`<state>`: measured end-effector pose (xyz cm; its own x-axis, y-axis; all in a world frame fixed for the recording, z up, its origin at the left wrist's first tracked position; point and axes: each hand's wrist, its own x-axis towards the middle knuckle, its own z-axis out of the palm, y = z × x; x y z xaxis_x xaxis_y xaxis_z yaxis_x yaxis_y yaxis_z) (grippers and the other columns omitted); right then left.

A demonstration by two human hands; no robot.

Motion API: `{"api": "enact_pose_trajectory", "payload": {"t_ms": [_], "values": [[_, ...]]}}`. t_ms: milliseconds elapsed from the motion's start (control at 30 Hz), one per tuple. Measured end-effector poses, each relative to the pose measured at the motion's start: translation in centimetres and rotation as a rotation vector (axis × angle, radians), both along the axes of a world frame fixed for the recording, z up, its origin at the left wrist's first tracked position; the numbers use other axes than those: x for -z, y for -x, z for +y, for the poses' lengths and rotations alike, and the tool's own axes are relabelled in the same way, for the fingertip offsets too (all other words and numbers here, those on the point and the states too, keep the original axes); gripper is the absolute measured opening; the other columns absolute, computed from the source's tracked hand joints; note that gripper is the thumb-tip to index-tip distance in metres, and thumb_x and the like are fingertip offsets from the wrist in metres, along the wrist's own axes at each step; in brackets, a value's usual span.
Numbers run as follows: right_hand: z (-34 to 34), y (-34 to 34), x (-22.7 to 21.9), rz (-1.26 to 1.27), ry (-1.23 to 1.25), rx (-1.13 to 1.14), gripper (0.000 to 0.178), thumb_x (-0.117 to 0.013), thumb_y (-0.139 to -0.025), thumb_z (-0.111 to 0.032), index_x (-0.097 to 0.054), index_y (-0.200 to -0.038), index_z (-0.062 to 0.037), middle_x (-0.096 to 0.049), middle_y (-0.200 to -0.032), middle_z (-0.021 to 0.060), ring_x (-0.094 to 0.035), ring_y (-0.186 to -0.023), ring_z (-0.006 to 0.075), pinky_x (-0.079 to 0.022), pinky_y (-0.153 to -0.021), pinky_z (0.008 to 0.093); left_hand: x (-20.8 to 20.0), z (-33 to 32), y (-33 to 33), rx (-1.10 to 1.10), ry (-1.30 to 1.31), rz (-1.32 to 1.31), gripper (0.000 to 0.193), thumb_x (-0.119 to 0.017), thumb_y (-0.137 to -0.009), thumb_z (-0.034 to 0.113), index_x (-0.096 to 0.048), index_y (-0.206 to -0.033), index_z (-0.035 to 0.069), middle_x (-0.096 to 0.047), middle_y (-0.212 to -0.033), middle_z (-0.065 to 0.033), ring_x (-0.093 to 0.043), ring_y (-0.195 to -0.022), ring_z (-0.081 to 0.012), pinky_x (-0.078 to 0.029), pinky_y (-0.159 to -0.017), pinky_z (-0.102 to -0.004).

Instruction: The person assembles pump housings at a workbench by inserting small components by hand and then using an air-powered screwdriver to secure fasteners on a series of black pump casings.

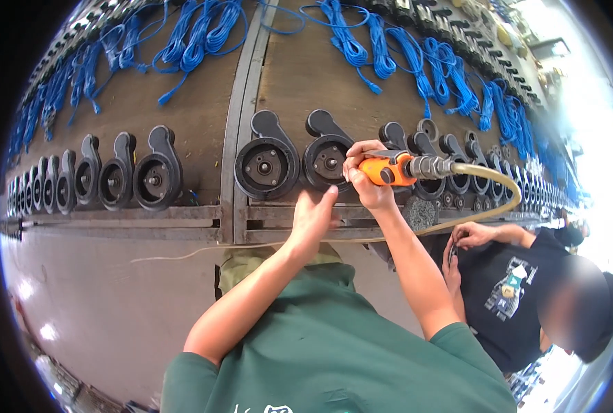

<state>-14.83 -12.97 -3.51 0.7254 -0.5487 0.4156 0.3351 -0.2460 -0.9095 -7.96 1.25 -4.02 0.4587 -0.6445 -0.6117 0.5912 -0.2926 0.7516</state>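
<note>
From the head view, I see a person in a green shirt at a bench (203, 127) with a brown top and a metal edge, both forearms reaching up toward it. The right hand (370, 177) has its fingers closed around an orange air tool (389, 172), held just above the right side of a round black housing (326, 157). The tool's front end is hidden by the hand, so I can't tell whether it touches the housing. A metal coupling (428, 167) joins the tool to a pale hose (485, 172), which loops out to the right and back beneath the bench edge.

The left hand (312, 219) is blurred, near the lower rim of that same housing; its thumb stands apart from loosely parted fingers, with nothing visible in its grasp. Whether the thumb touches the rim, I can't tell.

Just to the left sits a second black housing (266, 168), its round cup facing the person and its arm pointing away. More such housings line the bench edge both ways, with bundled blue cables (348, 41) farther back. At right, a co-worker (520, 289) wears a black shirt and cap.
</note>
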Motion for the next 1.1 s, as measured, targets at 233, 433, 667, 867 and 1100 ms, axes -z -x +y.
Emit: {"api": "enact_pose_trajectory", "payload": {"t_ms": [233, 433, 667, 867, 1100], "values": [[-1.4, 0.4, 0.9, -0.038, -0.047, -0.096, 0.019, -0.058, -0.082, 0.006, -0.050, -0.097, -0.0029, -0.057, -0.082, 0.0078, -0.056, -0.069, 0.0136, -0.050, -0.065, 0.0283, 5.5, -4.4, 0.5, -0.307, 0.015, -0.495, 0.041, -0.055, -0.087, 0.015, -0.056, -0.121, -0.007, -0.068, -0.104, -0.0305, -0.066, -0.096, -0.0439, -0.051, -0.088, -0.0449], [-1.9, 0.9, 0.9, -0.010, 0.010, -0.132, 0.017, -0.058, -0.084, 0.005, -0.051, -0.098, -0.0021, -0.057, -0.085, 0.0076, -0.056, -0.070, 0.0133, -0.050, -0.067, 0.0283, 5.8, -4.8, 1.4, -0.398, 0.067, -0.479, 0.040, -0.053, -0.087, 0.009, -0.054, -0.123, -0.007, -0.065, -0.102, -0.0198, -0.064, -0.087, -0.0275, -0.056, -0.071, -0.0369], [-0.4, 1.2, -2.5, 0.034, -0.068, -0.041, 0.023, -0.056, -0.083, -0.001, -0.052, -0.105, 0.0053, -0.057, -0.086, 0.0095, -0.057, -0.067, 0.0131, -0.050, -0.066, 0.0285, 4.0, -4.4, 2.5, -0.384, 0.020, -0.459, 0.042, -0.056, -0.088, 0.016, -0.057, -0.124, -0.006, -0.067, -0.111, -0.0298, -0.065, -0.106, -0.0436, -0.050, -0.095, -0.0442], [0.5, -1.7, -3.3, -0.120, -0.087, -0.001, 0.005, -0.054, -0.082, 0.001, -0.054, -0.084, 0.0051, -0.055, -0.090, 0.0114, -0.057, -0.064, 0.0157, -0.050, -0.064, 0.0318, 3.1, -4.1, 3.2, -0.346, -0.120, -0.603, 0.048, -0.058, -0.089, 0.018, -0.052, -0.128, -0.009, -0.065, -0.113, -0.0335, -0.063, -0.110, -0.0452, -0.049, -0.097, -0.0453], [1.5, -2.7, -1.6, -0.100, -0.226, -0.074, 0.022, -0.051, -0.084, 0.003, -0.048, -0.105, 0.0041, -0.053, -0.072, 0.0069, -0.054, -0.061, 0.0143, -0.049, -0.063, 0.0302, 3.5, -3.4, 3.1, -0.312, -0.043, -0.443, 0.051, -0.057, -0.087, 0.020, -0.050, -0.129, -0.009, -0.064, -0.111, -0.0351, -0.063, -0.109, -0.0467, -0.049, -0.097, -0.0452]]}}
